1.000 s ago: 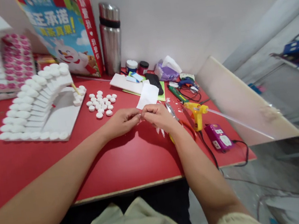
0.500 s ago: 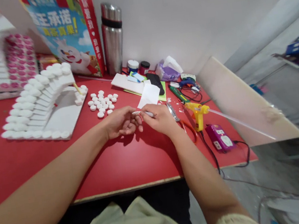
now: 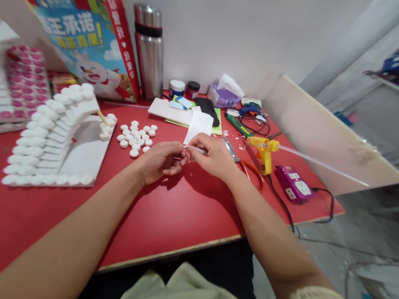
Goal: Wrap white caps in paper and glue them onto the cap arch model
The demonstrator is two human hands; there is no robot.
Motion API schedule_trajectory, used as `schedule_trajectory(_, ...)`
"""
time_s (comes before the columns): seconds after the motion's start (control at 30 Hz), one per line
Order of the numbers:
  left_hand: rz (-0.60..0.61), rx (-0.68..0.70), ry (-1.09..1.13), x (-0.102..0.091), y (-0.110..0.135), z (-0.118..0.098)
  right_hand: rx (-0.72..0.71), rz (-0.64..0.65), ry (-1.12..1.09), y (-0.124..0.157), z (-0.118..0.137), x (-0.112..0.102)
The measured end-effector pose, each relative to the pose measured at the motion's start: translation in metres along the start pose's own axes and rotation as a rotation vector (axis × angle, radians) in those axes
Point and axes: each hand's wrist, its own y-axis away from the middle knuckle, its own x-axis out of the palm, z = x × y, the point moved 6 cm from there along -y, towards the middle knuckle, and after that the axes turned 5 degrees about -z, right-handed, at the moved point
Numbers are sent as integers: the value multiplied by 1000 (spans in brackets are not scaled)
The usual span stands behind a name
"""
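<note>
Above the red table (image 3: 164, 214), my two hands meet at the fingertips. My right hand (image 3: 212, 153) is closed around a thin white stick-like piece (image 3: 200, 150), whose exact kind I cannot make out. The fingers of my left hand (image 3: 163, 162) are curled and pinch at the left end of that piece; they partly hide it. Beyond my left hand lies a pile of small round white discs (image 3: 137, 137). To the left stands a white model staircase (image 3: 53, 140) edged with similar discs. A white sheet of paper (image 3: 199, 125) lies just past my right hand.
At right are orange-handled scissors (image 3: 253, 174), a yellow glue gun (image 3: 264, 150) with a long clear stick, and a purple power socket (image 3: 295, 183) with cables. A steel thermos (image 3: 151, 52), paint jars (image 3: 177, 88), tissue pack (image 3: 225, 94) and printed bag (image 3: 91, 41) stand behind.
The fingertips of both hands have shifted slightly closer together over the white piece, so less of it shows between them. Everything else on the table stays put.
</note>
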Motion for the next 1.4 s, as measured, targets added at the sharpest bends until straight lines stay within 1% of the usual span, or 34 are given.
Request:
schedule_trajectory(0.07, -50, 72, -156, 0, 0, -2, 80, 3, -54, 0, -3, 3)
schedule_trajectory(0.1, -90, 123, -275, -1, 1, -3, 136, 7, -92, 0, -5, 4)
schedule_trajectory(0.13, -134, 197, -419, -1, 2, -7, 199, 9, -141, 1, -7, 7)
schedule_trajectory(0.23, -249, 510, -888, 4, 8, -21, 374, 4, -318, 3, -11, 13)
schedule_trajectory(0.27, -280, 597, -1017, 7, 11, -24, 411, -3, -371, 3, -11, 14)
schedule_trajectory(0.3, -303, 653, -1127, 9, 12, -26, 433, -11, -418, 3, -11, 15)
schedule_trajectory(0.37, -338, 681, -1297, 11, 13, -27, 453, -29, -491, 3, -11, 17)
schedule_trajectory(0.47, -374, 634, -1483, 13, 12, -26, 486, -33, -561, 3, -13, 20)
schedule_trajectory(0.6, -394, 570, -1666, 16, 10, -24, 575, -29, -616, 4, -19, 27)
schedule_trajectory(0.67, -387, 554, -1711, 17, 9, -21, 607, -26, -645, 4, -19, 29)
schedule_trajectory(0.77, -361, 552, -1697, 17, 8, -16, 629, -19, -667, 4, -20, 31)
schedule_trajectory(0.87, -351, 572, -1656, 17, 8, -14, 621, -33, -670, 4, -21, 31)
schedule_trajectory(1.0, -390, 587, -1645, 16, 9, -17, 583, -65, -687, 3, -21, 30)
schedule_trajectory(1.1, -395, 597, -1656, 15, 10, -18, 572, -70, -674, 3, -19, 29)
schedule_trajectory(1.27, -364, 652, -1653, 14, 10, -18, 614, -27, -690, 5, -19, 32)
schedule_trajectory(1.4, -335, 756, -1527, 15, 12, -18, 624, -52, -677, 6, -25, 34)
